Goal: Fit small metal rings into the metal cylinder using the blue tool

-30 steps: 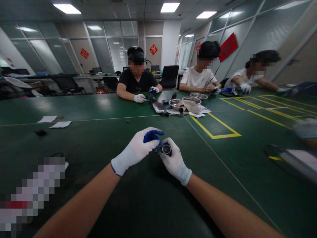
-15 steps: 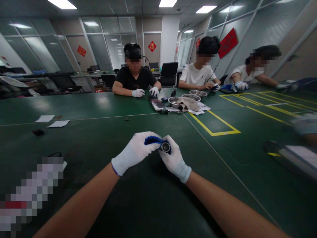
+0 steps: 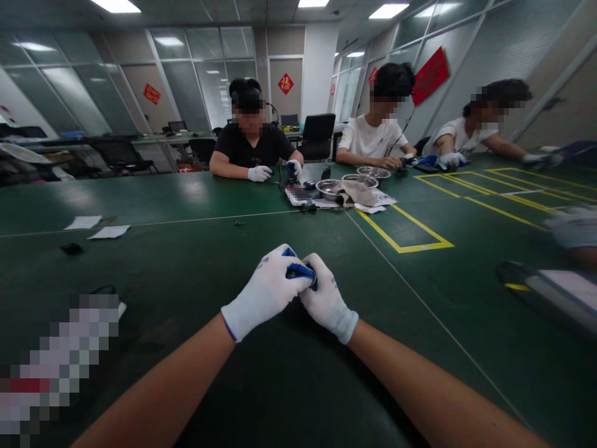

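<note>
Both my hands wear white gloves with blue palms and meet above the green table, near the middle of the view. My left hand has its fingers bent and pressed against a small dark object, mostly covered by the gloves. Around the same spot, my right hand is closed, its fingers wrapped round that object. Little of the object's shape shows between the fingertips.
Metal bowls and a grey cloth lie across the table. Yellow tape marks the surface. White papers and a black part are at left. Three people sit opposite; another gloved hand is at right.
My left hand has moved right and closed over the object, whose round metallic opening was visible before and is now covered. My right hand has barely moved.
</note>
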Demonstrator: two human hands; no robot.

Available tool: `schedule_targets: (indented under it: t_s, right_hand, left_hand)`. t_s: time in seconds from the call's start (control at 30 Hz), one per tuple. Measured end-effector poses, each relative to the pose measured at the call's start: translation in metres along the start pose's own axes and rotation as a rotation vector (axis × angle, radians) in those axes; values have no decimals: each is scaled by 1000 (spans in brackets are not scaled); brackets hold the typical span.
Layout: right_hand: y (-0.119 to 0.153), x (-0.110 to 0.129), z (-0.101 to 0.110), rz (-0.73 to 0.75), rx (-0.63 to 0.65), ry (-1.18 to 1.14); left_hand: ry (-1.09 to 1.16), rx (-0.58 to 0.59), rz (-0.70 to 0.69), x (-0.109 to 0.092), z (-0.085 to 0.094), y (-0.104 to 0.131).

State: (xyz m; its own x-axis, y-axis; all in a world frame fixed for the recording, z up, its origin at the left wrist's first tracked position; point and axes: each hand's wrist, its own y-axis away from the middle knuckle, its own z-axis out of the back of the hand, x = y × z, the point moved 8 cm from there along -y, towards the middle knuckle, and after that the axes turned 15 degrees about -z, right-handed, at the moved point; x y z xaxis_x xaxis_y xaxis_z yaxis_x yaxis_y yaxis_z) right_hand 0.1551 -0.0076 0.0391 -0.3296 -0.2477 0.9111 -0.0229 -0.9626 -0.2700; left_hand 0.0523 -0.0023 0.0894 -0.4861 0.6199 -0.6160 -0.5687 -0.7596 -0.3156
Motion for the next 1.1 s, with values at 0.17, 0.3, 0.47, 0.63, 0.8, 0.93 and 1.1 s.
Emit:
schedule_targets:
  t_s: [0.17,0.3,0.47,0.63,0.8,0.93,1.1]
  right_hand:
    - [0,-1,2,31,-82,54]
    - [0,-6,0,23,-100,62]
    - [-1,-7,-2,50,-125,77]
    - [-2,-6,0,85,-160,122]
    - [-1,-6,1,105,-152,119]
    - [-1,-7,7,83,-181,79]
    - [-4,-13,12,30,-210,56]
  left_hand:
    - [37,-99,161,4,4,5]
    - [117,-60,191,5,-1,5]
    - [-47,-118,239,6,3,7]
    - [-49,-147,267,12,2,7]
    - [259,-149,269,31,-7,-1]
    - [359,-180,248,55,-5,-4]
    - [-70,-9,139,72,-4,5]
